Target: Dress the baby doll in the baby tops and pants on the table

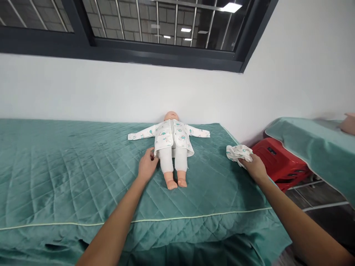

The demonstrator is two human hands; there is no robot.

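A baby doll [173,147] lies on its back on a green quilted bed cover [69,173], arms spread, in a white printed jacket and white leggings, bare feet toward me. My left hand [146,165] rests beside the doll's left hip, fingers curled against the jacket's lower hem. My right hand [253,165] is out at the bed's right edge, fingers closed on a small crumpled white printed garment [237,152] lying on the cover.
A white wall and dark-framed barred window run behind the bed. A red plastic stool [280,162] stands on the floor to the right. A second green-covered table [313,147] with a pink object [348,123] sits at far right.
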